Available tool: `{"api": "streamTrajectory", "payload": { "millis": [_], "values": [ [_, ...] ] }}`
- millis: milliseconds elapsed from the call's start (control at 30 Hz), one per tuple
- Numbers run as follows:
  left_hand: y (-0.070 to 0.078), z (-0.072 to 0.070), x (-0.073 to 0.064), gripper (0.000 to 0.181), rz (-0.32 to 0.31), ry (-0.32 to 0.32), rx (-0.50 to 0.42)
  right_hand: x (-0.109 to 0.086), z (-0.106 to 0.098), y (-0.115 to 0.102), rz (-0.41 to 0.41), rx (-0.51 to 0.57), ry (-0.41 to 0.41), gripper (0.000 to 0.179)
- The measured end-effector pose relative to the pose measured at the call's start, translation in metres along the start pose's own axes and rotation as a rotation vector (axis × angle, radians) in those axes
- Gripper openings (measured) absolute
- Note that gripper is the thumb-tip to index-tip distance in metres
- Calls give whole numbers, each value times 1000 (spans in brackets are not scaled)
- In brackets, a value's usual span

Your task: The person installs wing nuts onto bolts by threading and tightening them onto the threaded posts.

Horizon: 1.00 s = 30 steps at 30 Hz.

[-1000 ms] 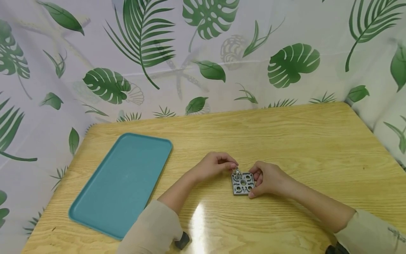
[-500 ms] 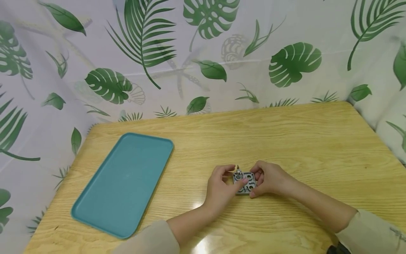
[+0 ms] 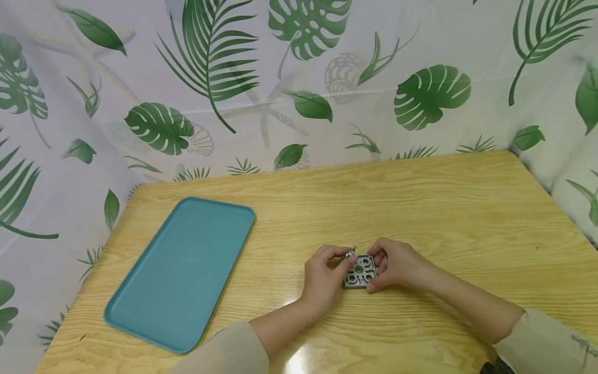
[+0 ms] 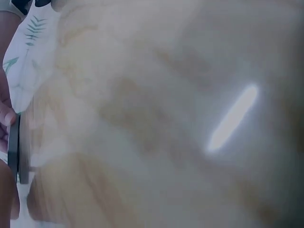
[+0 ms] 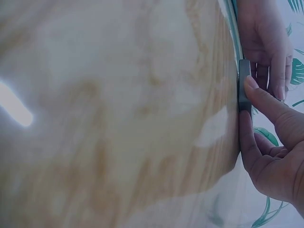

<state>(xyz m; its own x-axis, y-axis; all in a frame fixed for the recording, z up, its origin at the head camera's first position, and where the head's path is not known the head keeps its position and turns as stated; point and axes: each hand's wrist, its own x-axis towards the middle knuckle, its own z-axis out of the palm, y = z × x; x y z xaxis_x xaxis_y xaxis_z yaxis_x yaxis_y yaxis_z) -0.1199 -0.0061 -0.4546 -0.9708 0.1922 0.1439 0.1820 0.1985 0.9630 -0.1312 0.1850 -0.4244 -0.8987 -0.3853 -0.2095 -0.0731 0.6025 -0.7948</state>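
A square grey metal plate [image 3: 359, 272] with several round holes lies on the wooden table in the head view. A small silvery metal fitting [image 3: 350, 254] sits at its far left corner, leaning and partly hidden by fingers. My left hand [image 3: 322, 278] pinches this fitting between thumb and index finger. At the plate's right side, my right hand [image 3: 399, 263] grips the edge, thumb on the near corner and fingers on the far one. Edge-on, the plate [image 5: 244, 88] shows dark in the right wrist view, between the right hand's thumb and fingers [image 5: 248, 137].
A blue-green rectangular tray [image 3: 187, 259] lies to the left on the wooden table [image 3: 420, 208]. Behind and beside the table hangs a pale cloth [image 3: 280, 114] printed with green leaves. Light glares off the near tabletop.
My left hand first drew in nearer and turned, its thumb over the plate. The thumb then pulled back onto the fitting, which now leans right. The right hand keeps its grip.
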Motion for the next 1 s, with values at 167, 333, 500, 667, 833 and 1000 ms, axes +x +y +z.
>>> {"api": "streamTrajectory", "payload": {
  "millis": [167,333,500,667,833,1000],
  "values": [
    [-6,-16,18,20,-38,-246,-56,0,-2,1,9,6,5,67],
    [-7,-37,50,21,-72,-633,12,-2,-3,1,13,19,4,67],
    [0,-45,81,23,-54,-986,89,-3,-4,-1,14,11,2,67],
    [-2,-48,94,29,-99,-1117,43,-1,-4,-3,10,14,-11,66],
    [-7,-48,89,41,-157,-987,-4,-2,-3,-2,12,22,-4,65],
    [-7,-40,64,46,-187,-691,38,-3,-3,-3,3,26,5,65]
  ]
}}
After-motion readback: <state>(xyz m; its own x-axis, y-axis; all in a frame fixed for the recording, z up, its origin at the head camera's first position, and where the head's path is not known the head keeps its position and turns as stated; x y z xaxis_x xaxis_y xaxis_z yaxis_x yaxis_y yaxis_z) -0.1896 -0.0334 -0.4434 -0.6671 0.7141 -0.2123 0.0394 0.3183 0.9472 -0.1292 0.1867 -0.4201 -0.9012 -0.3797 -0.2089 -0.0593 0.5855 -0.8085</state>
